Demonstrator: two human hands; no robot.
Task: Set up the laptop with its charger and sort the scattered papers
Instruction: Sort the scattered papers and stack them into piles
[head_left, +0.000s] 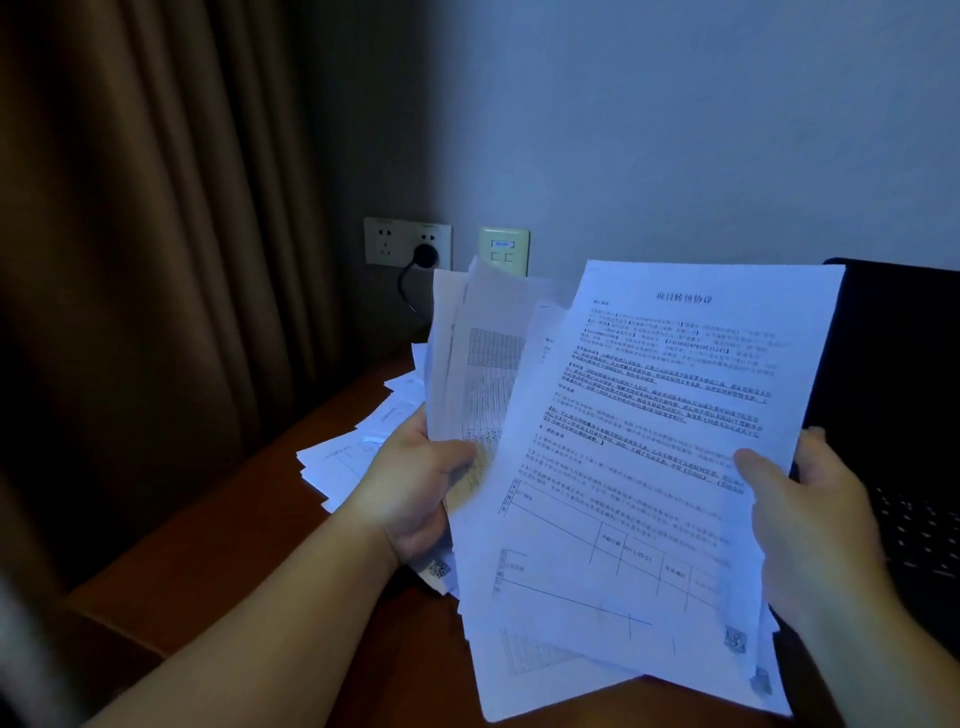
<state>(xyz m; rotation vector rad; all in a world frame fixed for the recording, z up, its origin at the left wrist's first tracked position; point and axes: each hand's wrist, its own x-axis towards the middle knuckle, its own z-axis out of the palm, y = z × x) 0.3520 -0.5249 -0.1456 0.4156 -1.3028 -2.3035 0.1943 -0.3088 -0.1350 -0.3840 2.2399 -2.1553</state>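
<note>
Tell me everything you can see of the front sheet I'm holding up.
The front sheet is white printed paper: a centred heading, paragraphs with underlined lines, a ruled table lower down, a small code at the bottom right corner. It is held upright, tilted slightly clockwise, overlapping other sheets. The right hand pinches its right edge, thumb on the face.

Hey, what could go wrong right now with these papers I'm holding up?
1. The fanned papers sit loosely between the left hand and right hand; sheets might slip from either grip.
2. Dropped sheets could mix with the scattered papers on the desk.
3. The sheets might brush the open laptop.
</note>
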